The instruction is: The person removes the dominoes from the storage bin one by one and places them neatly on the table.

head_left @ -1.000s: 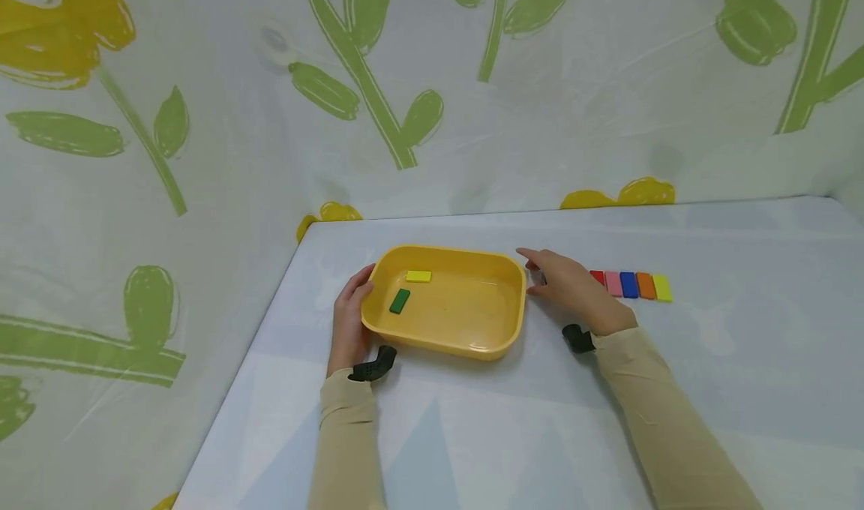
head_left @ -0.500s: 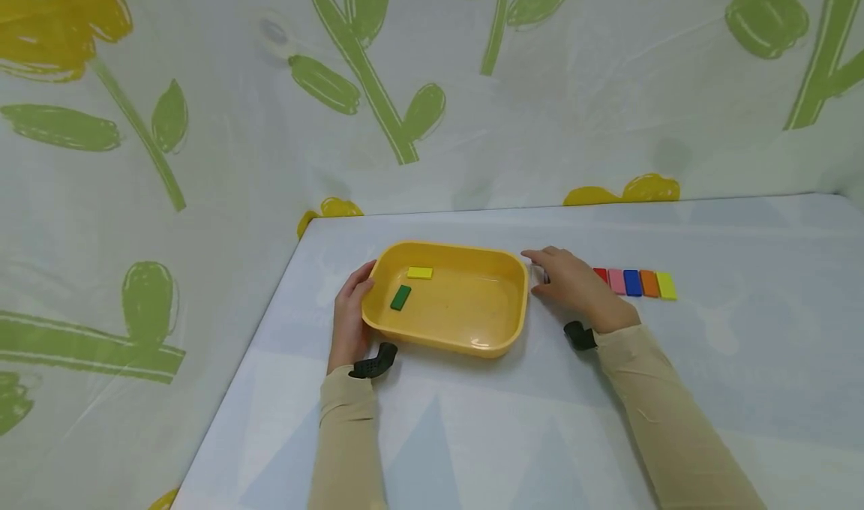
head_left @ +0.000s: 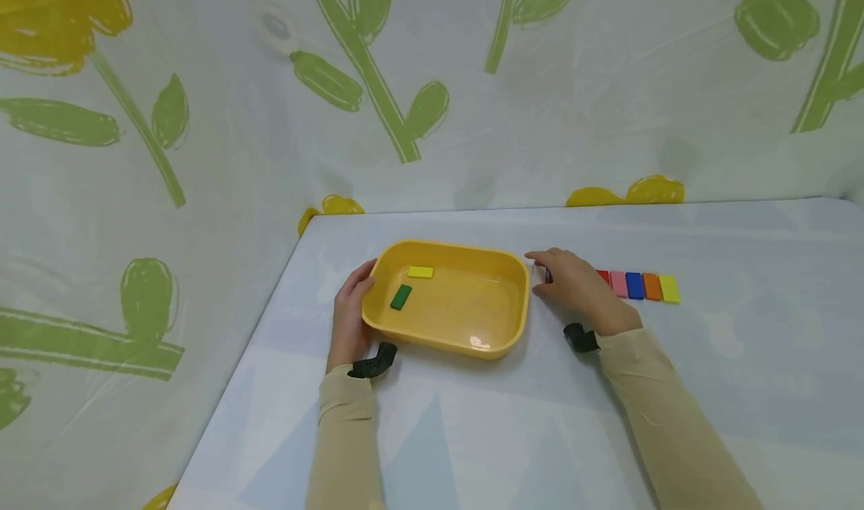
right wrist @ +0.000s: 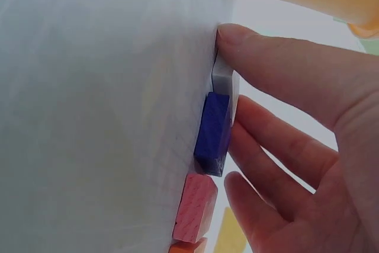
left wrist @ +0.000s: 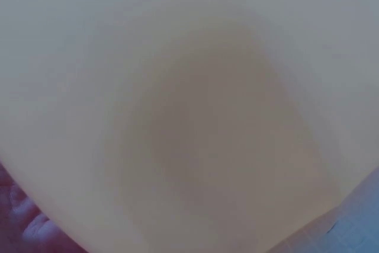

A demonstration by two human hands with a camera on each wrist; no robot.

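A yellow plastic tray [head_left: 466,300] sits on the table, holding a yellow block [head_left: 421,272] and a green block [head_left: 401,297] near its left end. My left hand [head_left: 349,311] grips the tray's left end; in the left wrist view the tray wall [left wrist: 195,117] blurs across most of the frame. Right of the tray, my right hand [head_left: 574,285] pinches a white block [right wrist: 224,81], its thumb on the near end. A dark blue block [right wrist: 213,127] touches it, and a red block [right wrist: 195,205] follows. Fingers partly hide the row in the head view.
The row continues rightward with pink [head_left: 618,284], blue [head_left: 634,286], orange [head_left: 651,286] and yellow blocks [head_left: 669,289]. A pale table [head_left: 513,420] meets a leaf-patterned wall [head_left: 486,142] behind. Black devices [head_left: 580,338] are worn at both wrists.
The head view has shifted slightly, so the scene sits a little differently in frame. Both hands stay at the tray and the row, with hardly any movement.
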